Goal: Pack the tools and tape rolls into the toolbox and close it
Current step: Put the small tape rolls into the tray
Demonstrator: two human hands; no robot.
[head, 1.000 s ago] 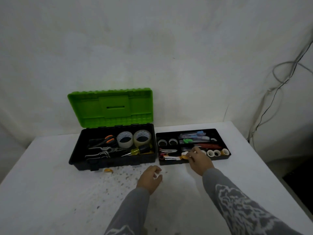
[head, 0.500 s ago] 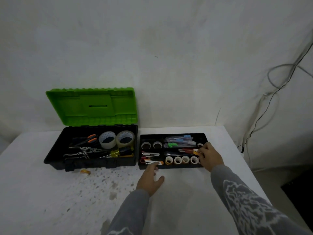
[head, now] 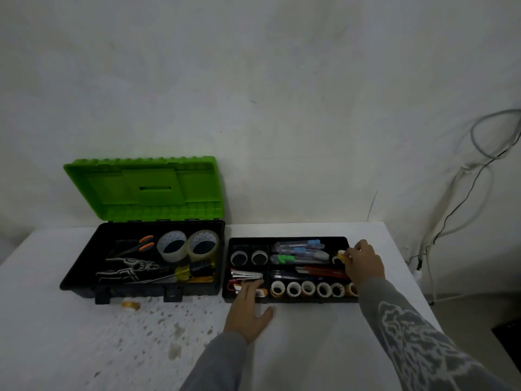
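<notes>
The black toolbox (head: 84,280) stands at the back left with its green lid (head: 146,190) up. Inside lie two clear tape rolls (head: 187,245), scissors (head: 139,245), pliers (head: 127,269) and a yellow-handled screwdriver (head: 186,273). To its right sits the black insert tray (head: 287,239) with cutters, a stapler and a row of small tape rolls (head: 307,289). My left hand (head: 248,309) rests flat on the table, fingers over the tray's front left edge. My right hand (head: 365,263) pinches a small yellow tape roll (head: 341,254) above the tray's right end.
One small tape roll (head: 131,306) lies loose on the white table (head: 84,348) in front of the toolbox. The table's right edge is close to the tray. Cables (head: 462,198) hang down the wall at the right.
My right hand has risen from the front row to the tray's back right corner, carrying the small roll. My left hand slid forward onto the tray's edge. The head view shifted slightly.
</notes>
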